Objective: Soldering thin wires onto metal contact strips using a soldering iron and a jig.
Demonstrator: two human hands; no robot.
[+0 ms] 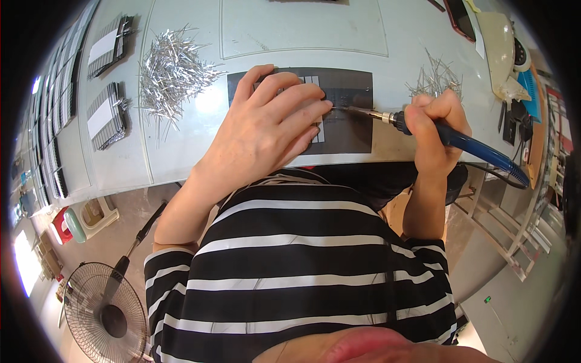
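At upper centre, your left hand [266,127] partly covers a pale panel [321,131], its grip unclear; rightward, your right hand [440,130] clamps a soldering iron [481,147].

- Right hand [439,130] grips the soldering iron [490,150].
- Left of the grip: mat [356,136] on the table [302,27], strips [321,134] on it, left hand [263,118] over them.
- Farther left: far pin pile [175,75], then 2 stacks [108,124].
- Just beyond the grip: near pin pile [437,78].
- Farther beyond: phone [461,19].
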